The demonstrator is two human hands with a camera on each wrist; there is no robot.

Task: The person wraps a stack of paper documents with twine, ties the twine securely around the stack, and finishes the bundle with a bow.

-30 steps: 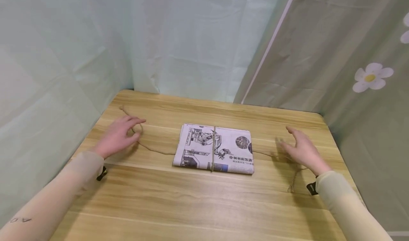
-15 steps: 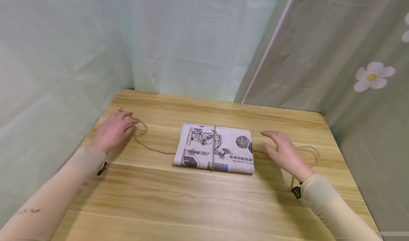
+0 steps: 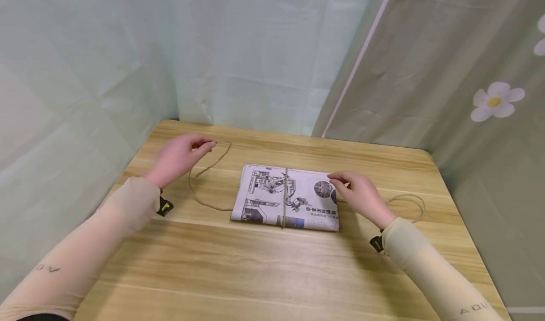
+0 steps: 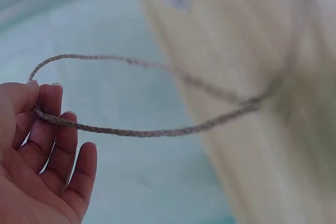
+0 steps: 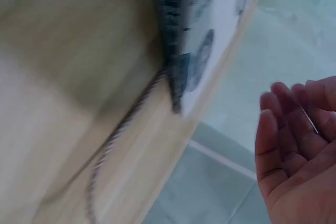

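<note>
Left hand [image 3: 180, 156] pinches looped twine [image 4: 142, 133] at left of frame. Right hand [image 3: 362, 195], fingers loosely bent, holding nothing, hovers near the upper right of a folded newspaper [image 3: 268, 198] lying mid-frame on a table [image 3: 238, 269].

The newspaper [image 3: 270, 193] lies on the table [image 3: 255, 269], string [image 4: 142, 134] left and right, curtain [image 3: 264, 60] behind.

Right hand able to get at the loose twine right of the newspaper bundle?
Probably yes: the right hand looks empty, and the twine lies loose close by, with nothing seen blocking it.
</note>
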